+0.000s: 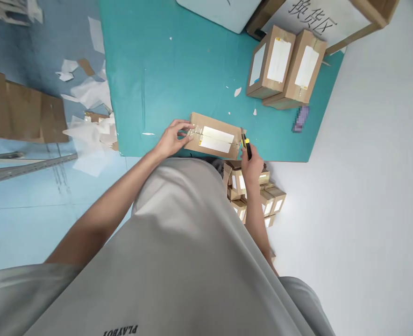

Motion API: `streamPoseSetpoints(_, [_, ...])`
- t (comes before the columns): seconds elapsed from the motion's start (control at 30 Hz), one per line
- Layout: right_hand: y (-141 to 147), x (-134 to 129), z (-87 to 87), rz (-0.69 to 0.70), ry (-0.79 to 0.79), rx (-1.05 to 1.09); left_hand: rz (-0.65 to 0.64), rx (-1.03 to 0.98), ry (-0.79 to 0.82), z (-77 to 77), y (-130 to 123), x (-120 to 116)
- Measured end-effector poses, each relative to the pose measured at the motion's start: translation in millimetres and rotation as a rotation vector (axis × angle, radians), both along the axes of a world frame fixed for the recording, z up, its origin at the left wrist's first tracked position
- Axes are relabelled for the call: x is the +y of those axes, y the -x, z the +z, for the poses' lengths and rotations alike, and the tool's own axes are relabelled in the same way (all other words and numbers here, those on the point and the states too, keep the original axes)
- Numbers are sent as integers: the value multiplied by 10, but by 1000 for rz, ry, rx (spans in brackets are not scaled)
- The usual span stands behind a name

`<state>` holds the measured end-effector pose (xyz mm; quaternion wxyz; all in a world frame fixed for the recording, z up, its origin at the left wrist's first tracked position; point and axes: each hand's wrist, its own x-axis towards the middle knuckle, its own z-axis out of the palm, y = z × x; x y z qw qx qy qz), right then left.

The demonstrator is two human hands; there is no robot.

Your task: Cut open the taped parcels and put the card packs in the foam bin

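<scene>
A closed brown cardboard box [210, 120] with a white label and clear tape lies near the front edge of the green-topped table. Bent around its left end, my left hand [173, 137] holds the box with thumb and fingertips at the taped edge. My right hand [252, 164] is closed around a black and yellow utility knife [249, 148]. The knife's tip is at the right end of the box, by the taped seam; whether the blade cuts into the tape cannot be made out.
Two labelled cartons [279, 60] stand at the back right, before a larger box [311, 18] with handwriting. A blurred purple item [300, 119] lies near them. More small boxes [273, 200] are stacked below the table's front edge. Paper scraps [90, 95] litter the left side.
</scene>
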<state>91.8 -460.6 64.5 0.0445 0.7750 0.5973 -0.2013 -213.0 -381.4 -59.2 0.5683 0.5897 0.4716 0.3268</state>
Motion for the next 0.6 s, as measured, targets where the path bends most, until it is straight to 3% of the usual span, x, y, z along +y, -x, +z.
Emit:
streamPoseSetpoints(0.1, [241, 212, 109, 173, 47, 21, 8, -17, 23, -3, 10, -9])
streamPoseSetpoints(0.27, [667, 630, 232, 518, 260, -39, 0, -35, 36, -7, 11, -14])
streamPoseSetpoints(0.4, [765, 783, 279, 623, 326, -118, -5, -45, 45, -17, 10, -9])
streamPoseSetpoints(0.6, [783, 830, 306, 663, 346, -162, -2, -32, 32, -21, 1, -16])
